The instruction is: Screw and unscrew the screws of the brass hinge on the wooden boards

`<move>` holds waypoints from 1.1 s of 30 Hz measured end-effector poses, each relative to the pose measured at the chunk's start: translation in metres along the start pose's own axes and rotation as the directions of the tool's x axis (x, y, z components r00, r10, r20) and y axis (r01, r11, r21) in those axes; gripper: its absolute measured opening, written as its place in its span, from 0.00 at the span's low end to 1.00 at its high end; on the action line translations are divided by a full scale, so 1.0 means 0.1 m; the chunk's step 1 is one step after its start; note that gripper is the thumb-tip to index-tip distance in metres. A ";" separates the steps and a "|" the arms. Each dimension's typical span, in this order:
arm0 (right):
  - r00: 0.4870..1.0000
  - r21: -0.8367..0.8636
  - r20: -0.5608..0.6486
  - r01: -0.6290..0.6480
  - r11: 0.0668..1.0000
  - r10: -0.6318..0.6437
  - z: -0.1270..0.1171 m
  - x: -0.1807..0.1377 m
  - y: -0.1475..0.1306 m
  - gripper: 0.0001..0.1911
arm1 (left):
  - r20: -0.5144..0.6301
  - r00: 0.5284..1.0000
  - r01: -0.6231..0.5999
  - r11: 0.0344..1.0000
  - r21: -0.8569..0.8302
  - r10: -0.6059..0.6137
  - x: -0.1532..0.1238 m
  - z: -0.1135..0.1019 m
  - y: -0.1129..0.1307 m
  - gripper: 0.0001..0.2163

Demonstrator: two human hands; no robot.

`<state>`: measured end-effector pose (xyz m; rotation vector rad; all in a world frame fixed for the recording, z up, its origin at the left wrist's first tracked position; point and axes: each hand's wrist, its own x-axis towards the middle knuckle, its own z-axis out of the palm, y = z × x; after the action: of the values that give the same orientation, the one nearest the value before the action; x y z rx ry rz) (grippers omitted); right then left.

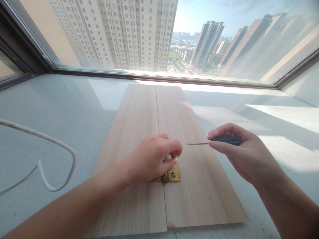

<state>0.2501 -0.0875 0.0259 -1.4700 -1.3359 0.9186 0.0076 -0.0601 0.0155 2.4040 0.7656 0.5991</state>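
Observation:
Two pale wooden boards (139, 119) lie side by side on a grey window ledge, their seam running away from me. A brass hinge (173, 173) sits across that seam near the front. My left hand (152, 157) rests over the hinge and pinches a small screw (175, 159) between thumb and forefinger, just above the hinge's right leaf. To the right, my right hand (241, 152) is closed round a dark-handled screwdriver (214, 142). Its thin metal shaft points left toward the screw and stays a short way off it.
A white cable (50, 142) loops over the ledge (62, 109) at the left. A wide window frame (161, 78) borders the far edge, with tall buildings outside. Sunlit patches fall on the ledge at the right.

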 end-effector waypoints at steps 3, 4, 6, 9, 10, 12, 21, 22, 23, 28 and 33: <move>0.996 0.222 -0.051 -0.057 0.973 0.070 0.01 0.03 -0.08 0.06 | 0.000 1.000 -0.006 1.000 0.001 0.006 0.00 0.00 0.00 0.05; 0.996 0.281 -0.051 -0.058 0.958 0.075 0.02 0.04 -0.11 0.03 | -0.001 1.000 -0.005 1.000 -0.002 0.005 0.00 0.01 -0.01 0.05; 0.998 0.368 -0.058 -0.008 0.930 0.032 0.09 0.06 -0.22 0.05 | -0.006 1.000 0.004 1.000 -0.009 -0.004 0.00 0.01 -0.01 0.05; 0.993 0.412 -0.064 0.119 0.903 -0.102 0.24 0.05 -0.43 0.09 | -0.019 0.999 0.030 0.999 -0.022 -0.031 0.00 0.02 -0.02 0.06; 0.991 0.408 -0.039 0.134 0.903 -0.129 0.31 0.04 -0.50 0.09 | -0.023 0.999 0.037 0.999 -0.027 -0.038 -0.01 0.03 -0.02 0.06; 0.992 0.453 0.022 0.104 0.885 -0.127 0.43 0.03 -0.64 0.09 | -0.032 0.998 0.045 0.999 -0.028 -0.046 -0.01 0.03 -0.02 0.06; 0.931 0.612 0.307 -0.035 0.790 -0.196 0.81 0.07 -0.73 0.16 | -0.037 0.999 0.038 0.998 -0.052 -0.040 0.00 0.03 -0.05 0.06; 0.932 0.608 0.311 -0.043 0.793 -0.188 0.83 0.07 -0.71 0.18 | -0.037 0.999 0.029 0.998 -0.063 -0.032 0.00 0.04 -0.06 0.06; 0.935 0.606 0.307 -0.045 0.794 -0.181 0.84 0.07 -0.69 0.18 | -0.039 0.999 0.023 0.997 -0.071 -0.026 0.00 0.04 -0.06 0.06; 0.939 0.606 0.295 -0.041 0.794 -0.177 0.88 0.06 -0.65 0.20 | -0.060 0.998 0.021 0.998 -0.052 -0.025 0.00 0.05 -0.08 0.05; 0.914 0.610 0.329 -0.014 0.792 -0.237 0.89 0.02 -0.64 0.21 | -0.059 0.998 -0.003 0.999 -0.039 0.001 0.01 0.04 -0.09 0.03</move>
<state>0.1470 -0.0730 0.0604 -0.7188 -1.2201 1.4514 0.0071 -0.0552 0.0070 2.3606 0.7692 0.6824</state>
